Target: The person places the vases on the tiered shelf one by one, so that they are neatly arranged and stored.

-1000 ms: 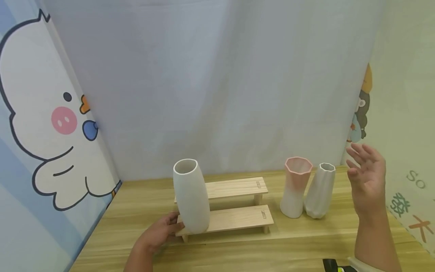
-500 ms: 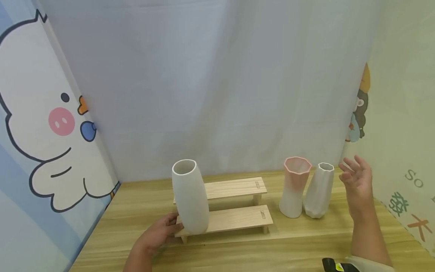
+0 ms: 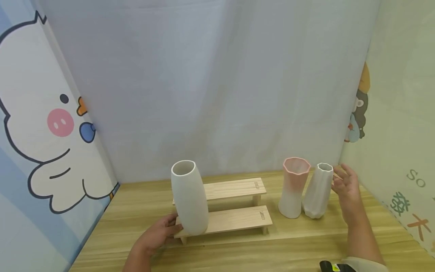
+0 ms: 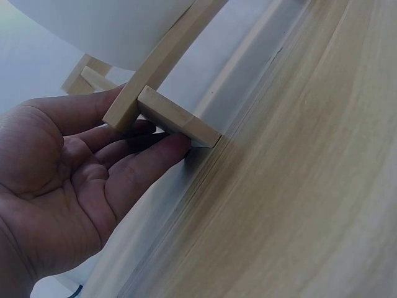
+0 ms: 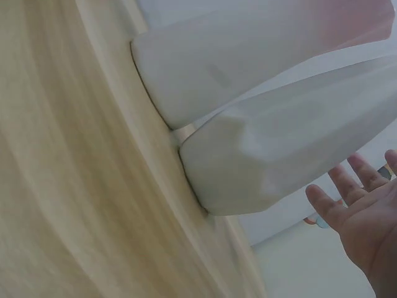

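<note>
A tall smooth white vase (image 3: 189,200) stands on the left end of the front low wooden stand (image 3: 238,219). My left hand (image 3: 159,234) grips that end of the stand; in the left wrist view its fingers (image 4: 149,164) curl under the board beside the short leg (image 4: 177,118). To the right, a pink-and-white vase (image 3: 294,189) stands close beside a white fluted vase (image 3: 317,192) on the table. My right hand (image 3: 347,189) is just right of the fluted vase. In the right wrist view its fingers (image 5: 329,205) are spread and hold nothing.
A second wooden stand (image 3: 234,189) is behind the front one. The wooden table (image 3: 265,253) meets a pale curtain (image 3: 217,94) at the back. Printed panels flank it, a cartoon panel (image 3: 40,113) at left and a green panel (image 3: 401,113) at right.
My right hand has moved left and down, from the right side of the table to beside the fluted vase. The left hand, stands and vases keep their places.
</note>
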Tool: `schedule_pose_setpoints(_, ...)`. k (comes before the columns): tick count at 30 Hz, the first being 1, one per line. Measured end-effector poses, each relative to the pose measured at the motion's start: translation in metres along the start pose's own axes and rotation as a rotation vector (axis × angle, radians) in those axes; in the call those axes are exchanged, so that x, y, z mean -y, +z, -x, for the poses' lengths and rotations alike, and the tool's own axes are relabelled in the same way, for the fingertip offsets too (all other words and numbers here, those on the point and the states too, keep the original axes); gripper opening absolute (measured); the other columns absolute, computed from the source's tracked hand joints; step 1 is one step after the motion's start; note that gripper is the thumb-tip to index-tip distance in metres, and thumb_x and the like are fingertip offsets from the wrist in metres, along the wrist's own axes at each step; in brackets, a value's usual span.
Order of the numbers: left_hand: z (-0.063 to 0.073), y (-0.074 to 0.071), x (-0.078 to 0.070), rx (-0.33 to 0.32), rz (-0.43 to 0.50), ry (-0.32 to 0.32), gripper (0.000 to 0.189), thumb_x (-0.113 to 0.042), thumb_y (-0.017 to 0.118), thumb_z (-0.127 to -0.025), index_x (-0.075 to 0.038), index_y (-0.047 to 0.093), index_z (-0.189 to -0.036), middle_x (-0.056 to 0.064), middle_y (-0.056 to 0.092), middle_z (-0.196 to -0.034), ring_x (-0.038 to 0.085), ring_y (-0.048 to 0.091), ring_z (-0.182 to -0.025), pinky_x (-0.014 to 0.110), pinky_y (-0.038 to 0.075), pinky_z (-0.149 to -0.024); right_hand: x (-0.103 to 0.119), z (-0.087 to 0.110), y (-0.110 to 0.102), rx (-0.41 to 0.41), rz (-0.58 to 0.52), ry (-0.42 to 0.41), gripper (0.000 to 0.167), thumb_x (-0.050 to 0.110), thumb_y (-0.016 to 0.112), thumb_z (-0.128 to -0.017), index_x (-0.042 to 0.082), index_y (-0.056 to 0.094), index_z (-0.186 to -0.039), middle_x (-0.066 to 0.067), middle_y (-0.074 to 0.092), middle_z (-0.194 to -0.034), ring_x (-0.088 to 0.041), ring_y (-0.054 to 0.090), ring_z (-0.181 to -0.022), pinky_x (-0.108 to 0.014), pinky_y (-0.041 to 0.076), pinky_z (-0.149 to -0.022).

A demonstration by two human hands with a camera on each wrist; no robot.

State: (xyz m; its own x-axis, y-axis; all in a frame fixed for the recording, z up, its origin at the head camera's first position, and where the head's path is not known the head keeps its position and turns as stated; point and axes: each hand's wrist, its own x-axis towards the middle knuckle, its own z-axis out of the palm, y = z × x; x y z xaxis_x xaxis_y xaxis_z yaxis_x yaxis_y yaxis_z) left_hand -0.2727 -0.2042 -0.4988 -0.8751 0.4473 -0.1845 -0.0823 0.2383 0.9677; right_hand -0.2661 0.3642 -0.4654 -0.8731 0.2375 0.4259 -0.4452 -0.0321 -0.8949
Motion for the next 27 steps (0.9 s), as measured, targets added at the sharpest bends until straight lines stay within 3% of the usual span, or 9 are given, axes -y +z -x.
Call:
schedule_pose_setpoints(6, 0.002, 0.001, -0.002, 0.007, 0.009, 0.002, 0.073, -0.031, 0.058, -0.099, 0.006, 0.022, -0.152, 0.031, 0.028, -0.154, 0.044, 0.04, -0.136, 0.049, 0.05, -0.099, -0.003, 0.0, 0.004, 0.036, 0.068, 0.043, 0.062, 0.027, 0.047, -0.103, 0.017, 0.015, -0.155, -0.013, 0.032, -0.145, -0.005, 0.045, -0.117, -0.014, 0.038, -0.089)
schedule_pose_setpoints(9, 0.002, 0.001, -0.002, 0.012, 0.01, 0.004, 0.074, -0.031, 0.058, -0.099, 0.006, 0.022, -0.152, 0.031, 0.029, -0.154, 0.043, 0.041, -0.136, 0.048, 0.05, -0.099, -0.006, 0.002, 0.007, 0.054, 0.093, 0.017, 0.054, 0.023, 0.044, -0.105, 0.019, 0.02, -0.154, 0.001, 0.038, -0.137, -0.005, 0.045, -0.117, -0.012, 0.04, -0.088)
schedule_pose_setpoints(13, 0.002, 0.001, -0.002, 0.02, 0.017, 0.01, 0.074, -0.03, 0.058, -0.1, 0.007, 0.021, -0.152, 0.031, 0.03, -0.153, 0.041, 0.043, -0.135, 0.047, 0.05, -0.098, -0.008, 0.003, 0.011, 0.073, 0.106, 0.008, 0.051, 0.02, 0.043, -0.106, 0.021, 0.023, -0.153, 0.008, 0.044, -0.132, -0.005, 0.047, -0.115, -0.012, 0.043, -0.087)
schedule_pose_setpoints(21, 0.002, 0.001, -0.002, 0.02, 0.026, 0.009, 0.072, -0.029, 0.058, -0.1, 0.006, 0.023, -0.152, 0.031, 0.03, -0.153, 0.041, 0.042, -0.136, 0.047, 0.05, -0.099, -0.009, 0.005, 0.015, 0.088, 0.135, 0.073, 0.055, 0.024, 0.045, -0.105, 0.02, 0.018, -0.153, 0.01, 0.045, -0.126, -0.005, 0.048, -0.11, -0.015, 0.045, -0.083)
schedule_pose_setpoints(27, 0.001, 0.001, -0.001, 0.014, 0.023, 0.014, 0.072, -0.029, 0.058, -0.1, 0.007, 0.022, -0.152, 0.031, 0.028, -0.154, 0.044, 0.039, -0.137, 0.048, 0.05, -0.1, -0.015, 0.004, 0.019, 0.088, 0.158, 0.098, 0.052, 0.025, 0.05, -0.104, 0.024, 0.024, -0.148, 0.009, 0.046, -0.122, -0.006, 0.048, -0.107, -0.016, 0.045, -0.082)
